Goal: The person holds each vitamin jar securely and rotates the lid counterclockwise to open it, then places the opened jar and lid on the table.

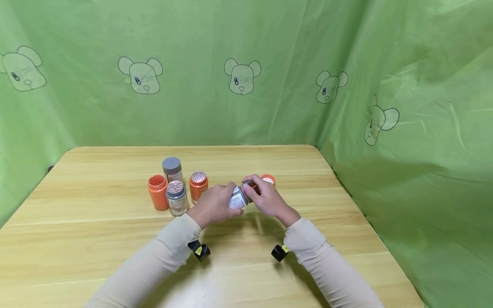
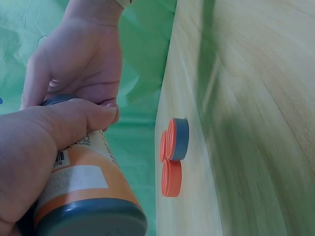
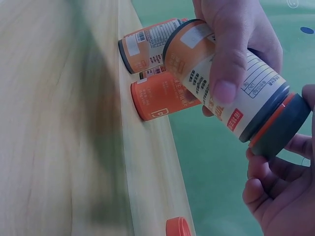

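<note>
My left hand (image 1: 215, 204) grips the body of a supplement jar (image 1: 237, 199), thumb on one side, holding it tilted above the table. The jar has a white and orange label and a dark grey base, seen in the left wrist view. At its other end, my right hand (image 1: 269, 200) pinches the dark grey lid (image 3: 284, 129) between thumb and fingertips. A thin orange line shows between lid and jar in the right wrist view. An orange lid (image 1: 268, 178) lies behind my right hand, close to a grey-sided lid (image 2: 181, 139) and another orange lid (image 2: 172, 178).
Left of my hands stand a lidless orange jar (image 1: 158, 194), a grey-lidded jar (image 1: 172, 166), a grey-necked jar with a foil seal (image 1: 177, 201) and a foil-sealed orange jar (image 1: 198, 186). Green curtains (image 1: 192, 115) rise behind and to the right of the wooden table (image 1: 96, 252).
</note>
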A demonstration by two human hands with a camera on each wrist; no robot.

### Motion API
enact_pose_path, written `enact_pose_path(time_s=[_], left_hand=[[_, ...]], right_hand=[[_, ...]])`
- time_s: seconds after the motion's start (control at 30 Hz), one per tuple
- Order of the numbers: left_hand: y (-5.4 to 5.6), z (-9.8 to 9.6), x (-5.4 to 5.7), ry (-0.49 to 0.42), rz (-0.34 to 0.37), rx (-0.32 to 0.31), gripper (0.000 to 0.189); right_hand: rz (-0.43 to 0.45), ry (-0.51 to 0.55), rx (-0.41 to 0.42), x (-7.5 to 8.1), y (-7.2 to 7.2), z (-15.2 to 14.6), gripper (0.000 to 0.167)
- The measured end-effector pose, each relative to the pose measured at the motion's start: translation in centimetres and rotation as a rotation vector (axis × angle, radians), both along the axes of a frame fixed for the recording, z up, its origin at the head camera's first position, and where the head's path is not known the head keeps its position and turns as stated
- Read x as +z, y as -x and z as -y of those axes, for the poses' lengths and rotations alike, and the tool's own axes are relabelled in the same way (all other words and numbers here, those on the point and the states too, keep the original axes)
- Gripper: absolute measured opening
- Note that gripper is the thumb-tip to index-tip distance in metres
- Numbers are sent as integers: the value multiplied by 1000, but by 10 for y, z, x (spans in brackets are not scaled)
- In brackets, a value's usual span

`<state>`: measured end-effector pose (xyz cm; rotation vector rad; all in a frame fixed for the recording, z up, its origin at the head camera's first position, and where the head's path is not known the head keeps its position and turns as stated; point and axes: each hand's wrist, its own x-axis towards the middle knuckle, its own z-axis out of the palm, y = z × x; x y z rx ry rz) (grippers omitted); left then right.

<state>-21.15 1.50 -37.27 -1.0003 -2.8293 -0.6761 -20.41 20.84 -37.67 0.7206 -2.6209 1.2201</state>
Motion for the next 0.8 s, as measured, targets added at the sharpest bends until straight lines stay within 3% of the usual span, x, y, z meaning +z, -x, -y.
enact_pose_path(time_s=[0.2,0.5,0.8], left_hand=[[0,0,-1,-4,7,5,59],[0,0,-1,-1,-1,4,60],[-1,0,1,1,6,4,61]], right_hand=[[24,21,22,-1,-1,-1,26],[-10,21,42,0,0,-3,33],[24,22,30,2,-1,1,26]])
